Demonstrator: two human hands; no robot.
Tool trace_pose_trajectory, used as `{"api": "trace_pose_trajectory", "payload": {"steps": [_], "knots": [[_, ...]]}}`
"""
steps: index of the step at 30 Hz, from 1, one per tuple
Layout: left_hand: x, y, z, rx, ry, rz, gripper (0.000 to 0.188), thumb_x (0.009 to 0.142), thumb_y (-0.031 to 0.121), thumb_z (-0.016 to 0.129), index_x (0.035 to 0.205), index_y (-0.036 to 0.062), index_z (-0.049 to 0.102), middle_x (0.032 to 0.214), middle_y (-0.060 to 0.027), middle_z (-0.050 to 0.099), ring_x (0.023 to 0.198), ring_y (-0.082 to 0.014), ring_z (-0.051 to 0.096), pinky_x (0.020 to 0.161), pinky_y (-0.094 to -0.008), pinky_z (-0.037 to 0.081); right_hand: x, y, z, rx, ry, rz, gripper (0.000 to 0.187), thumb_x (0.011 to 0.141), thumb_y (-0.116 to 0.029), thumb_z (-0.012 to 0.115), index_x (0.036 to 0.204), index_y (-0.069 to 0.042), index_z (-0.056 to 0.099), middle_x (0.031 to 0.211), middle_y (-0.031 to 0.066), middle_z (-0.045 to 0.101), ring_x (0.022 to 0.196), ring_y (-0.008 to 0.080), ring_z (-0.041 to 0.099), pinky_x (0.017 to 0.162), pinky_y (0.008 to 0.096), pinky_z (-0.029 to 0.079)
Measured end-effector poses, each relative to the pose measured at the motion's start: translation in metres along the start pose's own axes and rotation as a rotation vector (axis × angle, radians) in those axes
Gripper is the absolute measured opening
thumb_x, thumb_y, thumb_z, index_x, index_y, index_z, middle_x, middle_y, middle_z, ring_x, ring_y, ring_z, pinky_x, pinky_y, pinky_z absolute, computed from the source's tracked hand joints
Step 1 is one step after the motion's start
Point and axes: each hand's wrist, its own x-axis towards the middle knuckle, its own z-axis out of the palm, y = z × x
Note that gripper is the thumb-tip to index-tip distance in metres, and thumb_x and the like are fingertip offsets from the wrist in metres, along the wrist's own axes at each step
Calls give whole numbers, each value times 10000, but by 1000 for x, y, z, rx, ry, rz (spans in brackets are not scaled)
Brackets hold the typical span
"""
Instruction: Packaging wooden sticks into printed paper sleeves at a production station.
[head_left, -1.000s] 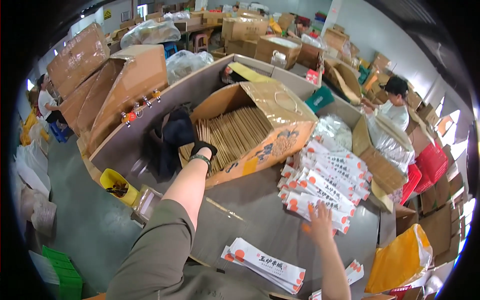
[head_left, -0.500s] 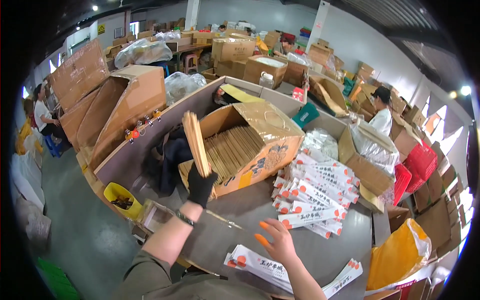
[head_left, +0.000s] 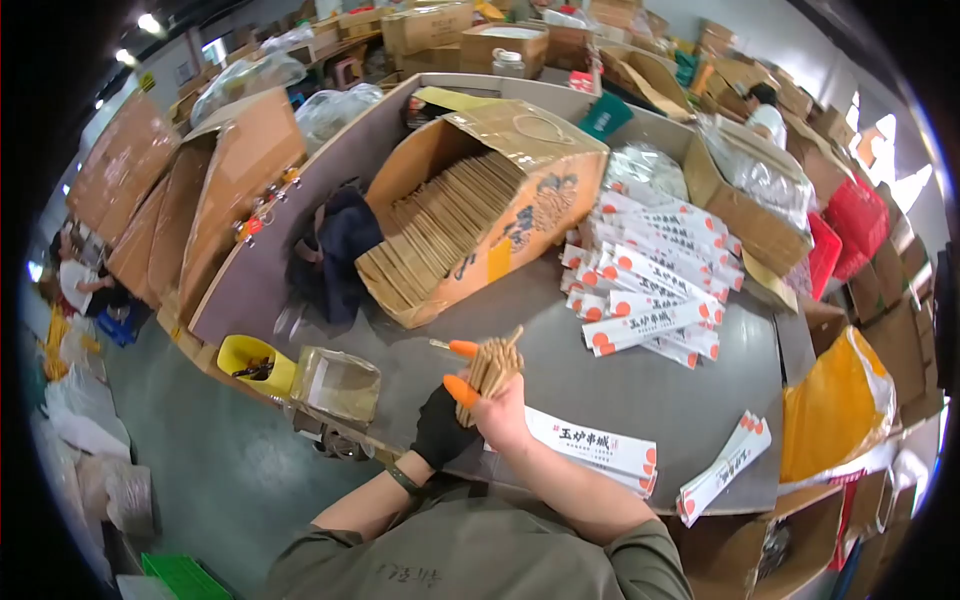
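Note:
A bundle of wooden chopsticks (head_left: 493, 366) is held in both my hands over the near edge of the table, its ends tilted up and away from me. My left hand (head_left: 441, 428), in a black glove, closes round its lower part. From the right side my right hand (head_left: 499, 414) grips it, with orange finger covers on two fingers. Just right of my hands lies a small stack of white paper sleeves (head_left: 600, 452) with orange dots. Farther off, a tilted open carton (head_left: 545, 215) holds rows of tightly packed wooden chopsticks (head_left: 440, 225).
A large pile of white sleeves (head_left: 655, 285) covers the table's right side, and a few more sleeves (head_left: 725, 468) lie near its right edge. At the left edge stand a yellow container (head_left: 232, 352) and a small taped box (head_left: 340, 385). Dark cloth (head_left: 340, 245) lies beside the carton.
My left hand has brought the chopstick bundle from the carton toward me. My right hand, empty before, has moved left and closed on it. The view has tilted downward.

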Motion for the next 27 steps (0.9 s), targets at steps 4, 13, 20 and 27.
{"api": "trace_pose_trajectory", "payload": {"steps": [4,13,20,27], "knots": [[1,-68,12,-297,208,525,461,828,295,678,1217,82,555,1039,-121,667,943,-289,658,778,-373,513,-1,-2,17,158,-120,-201,715,789,36,728,1410,3,374,916,-28,524,839,64,516,790,220,444],[-5,23,-10,87,-40,2,426,846,240,678,1216,71,548,1074,-111,665,966,-256,656,776,-358,511,-5,9,-5,-66,-216,-66,671,789,-21,748,1379,-29,430,1041,27,605,964,88,548,888,256,457],[-11,-3,-27,-583,-71,-415,224,868,121,674,1073,57,611,782,4,580,646,-111,592,612,-268,520,-3,-20,-44,-745,38,-253,845,757,-275,816,1412,8,363,1216,210,545,1126,337,551,922,390,466],[-15,22,-39,-884,-65,-726,214,924,187,623,1101,68,600,857,24,519,800,-81,547,683,-236,494,-82,2,-115,-1422,-307,-335,334,778,-112,677,1080,19,622,1116,136,571,1057,306,550,868,401,475]]}}
